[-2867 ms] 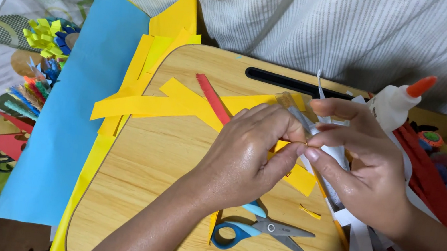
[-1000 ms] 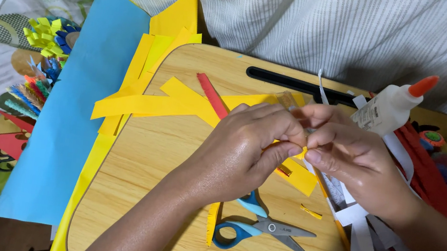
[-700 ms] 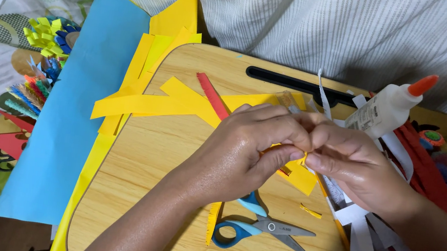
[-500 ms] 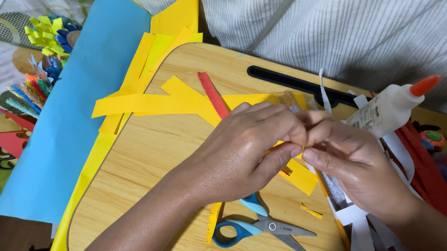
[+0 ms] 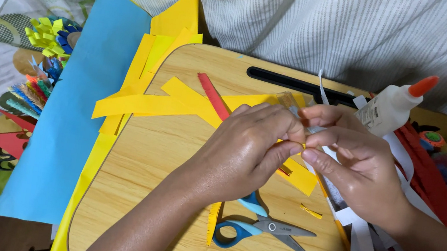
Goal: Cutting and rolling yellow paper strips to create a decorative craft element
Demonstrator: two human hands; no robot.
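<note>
Blue-handled scissors [image 5: 262, 227] lie closed on the wooden lap desk [image 5: 161, 157], nearest the viewer, just below the left hand [image 5: 243, 148]. A thin yellow sliver [image 5: 213, 223] is seen beside them. Above, the left hand and the right hand [image 5: 353, 165] are brought together, fingertips pressed on a small yellow paper piece [image 5: 301, 147] pinched between them over the middle of the desk. White paper strips [image 5: 360, 241] are spread under the right hand. Yellow strips [image 5: 145, 106] and a red strip [image 5: 213, 95] are laid farther back. A glue bottle [image 5: 396, 105] with an orange cap is tilted at the far right, and a blue sheet [image 5: 73, 106] is spread to the left.
</note>
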